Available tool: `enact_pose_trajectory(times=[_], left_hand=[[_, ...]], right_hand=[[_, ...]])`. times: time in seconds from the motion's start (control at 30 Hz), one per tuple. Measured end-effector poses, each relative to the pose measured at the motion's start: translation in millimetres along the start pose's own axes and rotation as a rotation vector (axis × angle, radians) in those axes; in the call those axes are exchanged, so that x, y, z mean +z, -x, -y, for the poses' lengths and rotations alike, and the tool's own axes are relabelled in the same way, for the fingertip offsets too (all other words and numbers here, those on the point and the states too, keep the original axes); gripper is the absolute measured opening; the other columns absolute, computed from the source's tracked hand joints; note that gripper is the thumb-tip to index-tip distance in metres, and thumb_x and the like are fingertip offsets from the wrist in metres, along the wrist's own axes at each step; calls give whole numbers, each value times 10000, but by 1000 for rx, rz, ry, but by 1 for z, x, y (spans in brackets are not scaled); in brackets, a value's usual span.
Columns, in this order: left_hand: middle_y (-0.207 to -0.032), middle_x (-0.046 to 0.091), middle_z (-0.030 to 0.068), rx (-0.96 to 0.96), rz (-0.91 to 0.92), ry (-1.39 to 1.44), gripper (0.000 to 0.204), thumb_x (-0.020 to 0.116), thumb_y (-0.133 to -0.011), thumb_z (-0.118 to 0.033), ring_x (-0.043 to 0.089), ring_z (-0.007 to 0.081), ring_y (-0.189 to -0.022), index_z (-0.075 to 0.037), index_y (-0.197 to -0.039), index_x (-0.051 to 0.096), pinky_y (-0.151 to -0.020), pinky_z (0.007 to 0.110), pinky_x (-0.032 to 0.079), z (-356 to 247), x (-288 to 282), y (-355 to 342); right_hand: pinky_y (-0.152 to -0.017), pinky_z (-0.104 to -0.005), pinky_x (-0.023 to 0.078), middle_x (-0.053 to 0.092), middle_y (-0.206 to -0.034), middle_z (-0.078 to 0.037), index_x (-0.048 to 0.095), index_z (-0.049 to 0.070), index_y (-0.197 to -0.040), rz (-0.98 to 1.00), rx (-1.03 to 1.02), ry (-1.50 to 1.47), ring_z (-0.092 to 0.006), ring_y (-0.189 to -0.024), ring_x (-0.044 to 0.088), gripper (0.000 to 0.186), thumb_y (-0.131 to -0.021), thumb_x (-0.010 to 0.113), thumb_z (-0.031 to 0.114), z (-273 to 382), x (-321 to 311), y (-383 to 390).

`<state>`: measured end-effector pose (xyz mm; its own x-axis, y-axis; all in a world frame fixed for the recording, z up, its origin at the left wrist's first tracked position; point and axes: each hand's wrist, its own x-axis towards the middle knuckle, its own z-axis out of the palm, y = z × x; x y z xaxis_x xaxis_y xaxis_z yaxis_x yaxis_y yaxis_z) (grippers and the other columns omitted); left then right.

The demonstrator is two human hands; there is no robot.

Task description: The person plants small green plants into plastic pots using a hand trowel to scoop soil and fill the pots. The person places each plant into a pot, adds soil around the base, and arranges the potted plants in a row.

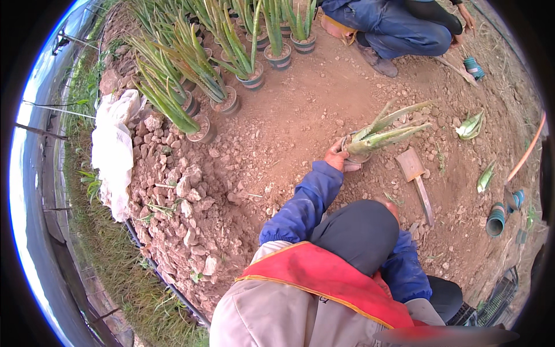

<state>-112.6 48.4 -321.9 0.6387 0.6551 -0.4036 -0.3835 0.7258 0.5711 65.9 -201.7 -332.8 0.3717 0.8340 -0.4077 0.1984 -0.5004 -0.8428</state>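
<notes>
My left hand (337, 158) is closed on the side of a small pot (357, 155) holding an aloe plant (378, 136). The plant's thick green leaves lean over to the right. Only a bit of my right hand (392, 210) shows beside my dark-trousered knee; its fingers are hidden, so what it holds, if anything, does not show. To the right of the pot, a small flat-bladed tool (411, 165) with a straight handle lies on the soil, its handle pointing toward me.
Rows of potted aloes (225, 104) stand at the far left, beside a heap of stones (188, 185) and a white sack (115, 150). Loose aloe pieces (471, 125) and pots (496, 220) lie on the right. Another person (399, 32) crouches at the far side.
</notes>
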Motion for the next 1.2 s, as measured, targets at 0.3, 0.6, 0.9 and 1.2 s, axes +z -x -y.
enact_pose_trajectory(times=[0.3,0.6,0.9,1.2], left_hand=[[-1346,614,149,257,-175,166,602,455,-937,31,690,384,-1089,-151,-1509,407,-793,511,645,-73,-55,86],[-1347,592,195,706,-478,245,529,463,-970,16,665,429,-1114,-73,-1486,392,-872,558,614,-158,-168,174],[-1356,599,148,760,-672,179,503,543,-982,-24,680,387,-1090,-159,-1459,454,-791,530,629,-156,-230,165],[-1404,572,150,772,-682,245,550,429,-972,63,637,389,-1198,-144,-1482,423,-860,534,602,-161,-212,168]], right_hand=[[-654,-277,505,678,-851,-67,618,-71,-1259,55,102,-101,-117,-729,619,368,-1001,532,178,24,0,-4],[-722,-333,527,693,-856,-91,676,-72,-1125,112,-11,163,-158,-781,636,348,-1000,554,230,122,18,21],[-755,-326,534,733,-916,-126,674,-73,-1127,119,-105,123,-166,-852,676,357,-997,587,248,99,18,14],[-765,-331,536,741,-937,-123,676,-68,-1134,75,-81,90,-177,-864,684,366,-985,603,259,99,20,23]])
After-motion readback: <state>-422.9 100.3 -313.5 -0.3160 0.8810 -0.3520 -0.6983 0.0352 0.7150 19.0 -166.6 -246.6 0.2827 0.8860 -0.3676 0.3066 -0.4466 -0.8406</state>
